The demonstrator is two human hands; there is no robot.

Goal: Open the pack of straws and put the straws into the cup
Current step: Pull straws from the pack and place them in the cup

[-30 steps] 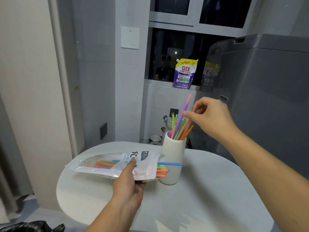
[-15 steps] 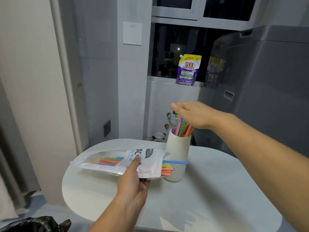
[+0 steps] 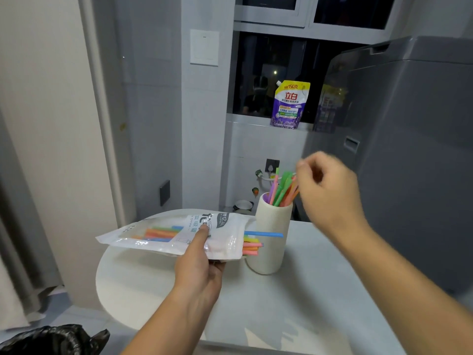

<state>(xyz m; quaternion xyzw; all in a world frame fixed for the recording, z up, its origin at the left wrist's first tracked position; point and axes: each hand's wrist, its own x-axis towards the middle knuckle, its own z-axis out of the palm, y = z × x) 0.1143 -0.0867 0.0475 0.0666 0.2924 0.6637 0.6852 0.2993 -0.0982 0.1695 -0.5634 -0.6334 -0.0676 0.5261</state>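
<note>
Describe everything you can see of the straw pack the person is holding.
The straw pack is a flat pouch of glossy plastic, white with printed lettering and a clear window showing coloured straws. The left hand grips it, thumb on top, roughly level above the table. Its open right end faces the cup; straw ends poke out, one blue straw furthest.

Left hand [image 3: 202, 267] gripped straw pack [image 3: 158, 234], thumb on top, level above round white table [image 3: 294, 303]. Coloured straw ends [image 3: 252, 248] stuck out of its open end beside cream cup [image 3: 271, 239]. Right hand [image 3: 330, 193], blurred, fingers curled, was at leaning straws [image 3: 281, 188] in cup; grip unclear.
</note>
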